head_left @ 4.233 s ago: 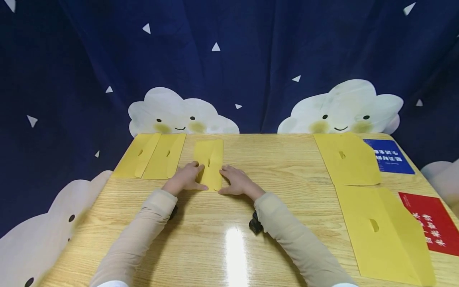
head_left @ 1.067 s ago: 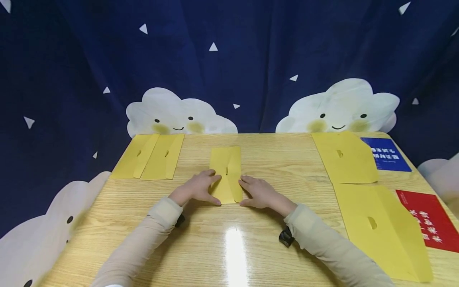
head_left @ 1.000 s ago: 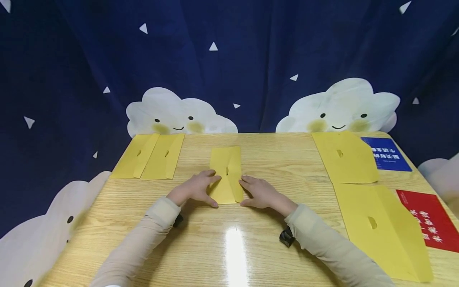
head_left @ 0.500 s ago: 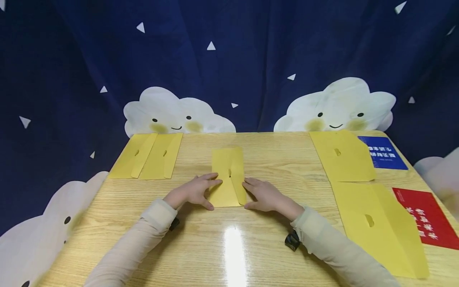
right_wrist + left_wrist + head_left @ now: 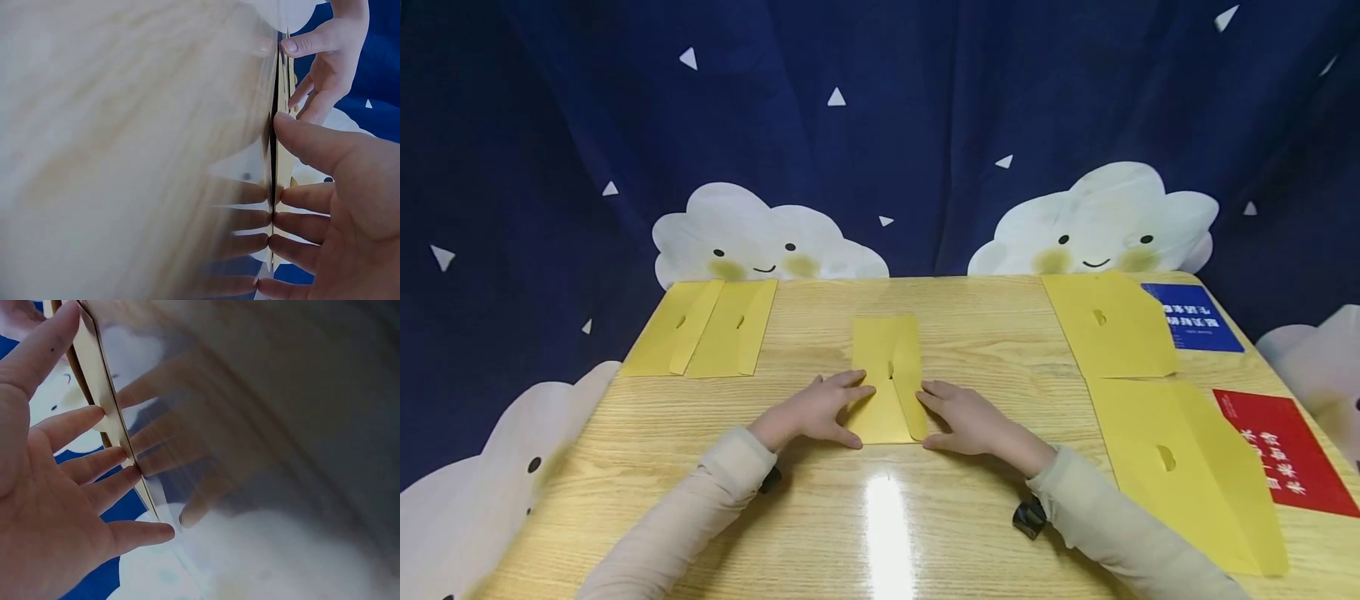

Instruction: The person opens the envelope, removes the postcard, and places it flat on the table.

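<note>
A yellow paper envelope with its flap folded over and tucked in a slit lies flat in the middle of the table, one short end toward the person. My left hand lies at its left side, fingers spread and fairly straight, fingertips over its left edge. At the opposite long edge rests my right hand, fingers extended and thumb near the front corner. In the left wrist view the left hand's fingertips meet the envelope's edge. The right wrist view shows the right fingers along the other edge.
Two folded yellow envelopes lie side by side at the back left. At the right lie a back yellow envelope and a front yellow envelope, flaps open. A blue card and a red card are beside them near the table's right edge.
Both hands have slid the envelope from near the back-left pair toward the right and the person. Over the last second it shifts slightly further, both hands staying at its sides.
</note>
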